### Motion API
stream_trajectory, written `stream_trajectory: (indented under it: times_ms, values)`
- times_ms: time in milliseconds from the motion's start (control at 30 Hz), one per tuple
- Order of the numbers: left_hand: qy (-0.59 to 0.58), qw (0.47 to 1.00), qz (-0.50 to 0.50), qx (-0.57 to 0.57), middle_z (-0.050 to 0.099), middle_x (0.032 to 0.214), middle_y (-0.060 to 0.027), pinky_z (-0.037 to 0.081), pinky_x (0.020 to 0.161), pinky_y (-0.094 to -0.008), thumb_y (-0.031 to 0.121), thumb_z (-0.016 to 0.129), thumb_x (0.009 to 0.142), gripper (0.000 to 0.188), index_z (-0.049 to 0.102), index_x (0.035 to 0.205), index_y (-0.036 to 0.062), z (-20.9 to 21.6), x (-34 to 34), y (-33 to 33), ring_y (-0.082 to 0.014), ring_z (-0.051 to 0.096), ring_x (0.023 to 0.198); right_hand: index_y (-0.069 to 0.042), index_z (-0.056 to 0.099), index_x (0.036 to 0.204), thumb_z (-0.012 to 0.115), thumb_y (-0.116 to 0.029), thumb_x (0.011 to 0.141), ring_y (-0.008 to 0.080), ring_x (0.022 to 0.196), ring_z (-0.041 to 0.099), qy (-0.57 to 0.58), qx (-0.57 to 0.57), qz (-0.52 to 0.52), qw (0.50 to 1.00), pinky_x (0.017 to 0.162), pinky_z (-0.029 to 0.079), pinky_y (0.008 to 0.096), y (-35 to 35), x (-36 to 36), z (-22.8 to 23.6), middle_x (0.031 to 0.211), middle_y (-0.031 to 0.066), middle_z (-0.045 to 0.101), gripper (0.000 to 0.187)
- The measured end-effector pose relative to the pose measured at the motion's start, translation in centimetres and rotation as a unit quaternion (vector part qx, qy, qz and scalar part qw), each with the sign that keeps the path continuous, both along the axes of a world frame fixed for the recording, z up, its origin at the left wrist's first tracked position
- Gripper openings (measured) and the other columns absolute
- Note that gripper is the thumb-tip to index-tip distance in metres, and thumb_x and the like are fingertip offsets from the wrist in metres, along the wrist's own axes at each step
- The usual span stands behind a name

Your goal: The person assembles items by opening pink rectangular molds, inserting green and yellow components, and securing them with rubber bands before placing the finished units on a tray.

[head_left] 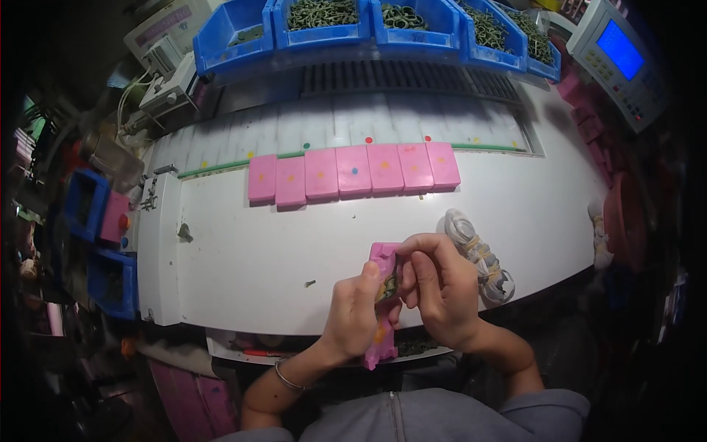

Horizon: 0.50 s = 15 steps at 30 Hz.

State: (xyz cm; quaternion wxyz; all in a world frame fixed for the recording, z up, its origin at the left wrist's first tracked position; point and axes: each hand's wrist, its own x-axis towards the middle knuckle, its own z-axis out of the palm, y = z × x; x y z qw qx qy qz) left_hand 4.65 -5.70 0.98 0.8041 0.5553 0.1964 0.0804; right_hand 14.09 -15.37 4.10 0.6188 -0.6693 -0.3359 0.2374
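Pink box (383, 255), clasped open by left hand (355, 306), seems mid-handling by right hand (445, 293), finger grip unclear; next needs steadying.

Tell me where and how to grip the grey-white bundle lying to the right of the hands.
Probably grip the bundle across its middle, coming from above and the right: yellow bands cinch it there, its long shape lies slanted on the white table, and the right hand sits close on its left.
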Motion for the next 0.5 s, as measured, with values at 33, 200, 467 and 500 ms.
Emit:
stream_trajectory:
  times_ms: [33, 200, 467, 500]
  values:
    - [0.003, 1.0, 0.005, 0.015, 0.056, 0.064, -0.0084, 0.046, 0.052, -0.0255, 0.034, 0.021, 0.099, 0.055, 0.055, 0.085, -0.0059, -0.1, 0.1, 0.1, -0.0125, 0.053, 0.054, 0.002, 0.049, 0.101, 0.038, -0.002, 0.096, 0.0043, 0.052, 0.043, 0.001, -0.001, 0.0, 1.0, 0.046, 0.039, 0.0177, 0.1, 0.3, 0.0, 0.068, 0.0013, 0.049, 0.013]
    - [0.009, 1.0, 0.012, -0.003, 0.056, 0.063, -0.0084, 0.045, 0.051, -0.0256, 0.032, 0.022, 0.099, 0.053, 0.056, 0.083, -0.0056, 0.2, 0.4, 0.6, -0.0122, 0.053, 0.053, 0.002, 0.049, 0.102, 0.043, 0.0, 0.093, 0.0056, 0.051, 0.051, 0.139, 0.006, 0.027, 0.99, 0.045, 0.045, 0.0207, -0.1, 1.0, 0.0, 0.068, 0.0023, 0.051, 0.011]
    - [0.037, 0.996, -0.02, 0.074, 0.058, 0.063, -0.0099, 0.049, 0.052, -0.0268, 0.036, 0.018, 0.098, 0.059, 0.058, 0.082, -0.0038, -0.2, 0.0, 0.6, -0.014, 0.055, 0.054, 0.004, 0.054, 0.086, 0.06, -0.002, 0.085, 0.008, 0.062, 0.06, 0.049, -0.097, 0.132, 0.985, 0.053, 0.048, 0.0195, -0.8, 2.4, 0.7, 0.072, 0.0083, 0.062, 0.009]
    - [0.038, 0.996, -0.023, 0.08, 0.058, 0.063, -0.0103, 0.049, 0.052, -0.0268, 0.036, 0.018, 0.098, 0.059, 0.058, 0.081, -0.0041, -0.3, -0.1, 0.6, -0.0142, 0.055, 0.053, 0.004, 0.054, 0.086, 0.06, -0.002, 0.085, 0.008, 0.062, 0.06, 0.05, -0.096, 0.132, 0.985, 0.053, 0.048, 0.0195, -0.8, 2.3, 0.8, 0.072, 0.0083, 0.062, 0.009]
